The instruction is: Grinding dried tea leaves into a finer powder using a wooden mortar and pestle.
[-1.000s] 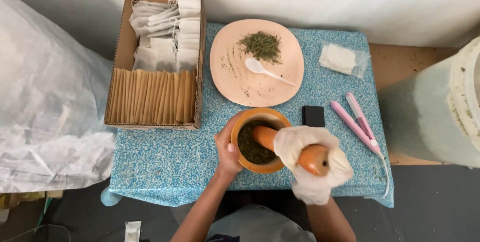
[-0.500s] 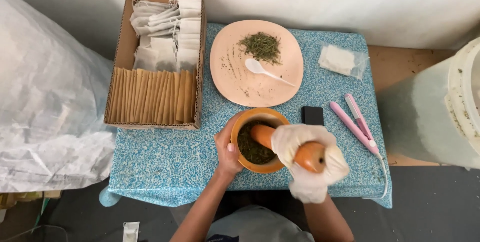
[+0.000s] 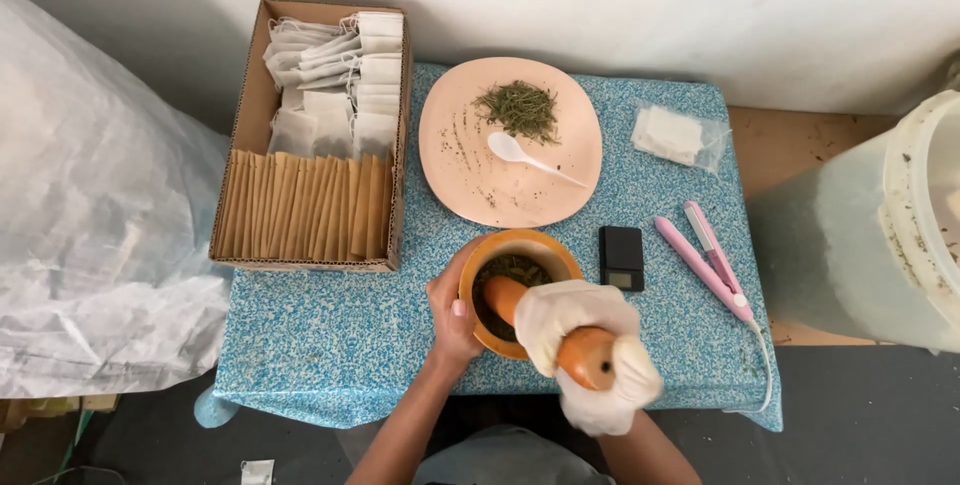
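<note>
An orange mortar (image 3: 535,248) with dark green dried herbs (image 3: 515,270) inside stands near the front edge of the blue speckled table (image 3: 340,335). My left hand (image 3: 452,313), bare, cups the mortar's left side. My right hand (image 3: 585,350), in a white glove, is shut on an orange wooden pestle (image 3: 583,356) whose tip is down in the herbs. Behind the mortar lies a peach plate (image 3: 470,180) carrying a small heap of dried green herbs (image 3: 520,110) and a white spoon (image 3: 515,153).
A cardboard box (image 3: 250,115) at the back left holds white filter bags and brown paper envelopes. A small black scale (image 3: 621,258), a pink hair-straightener-like tool (image 3: 705,262) and a clear bag of white pieces (image 3: 675,135) lie to the right. A white bucket (image 3: 905,225) stands right, a plastic sack (image 3: 90,245) left.
My gloved right hand has shifted the pestle slightly within the mortar. The left hand stays on the mortar's side.
</note>
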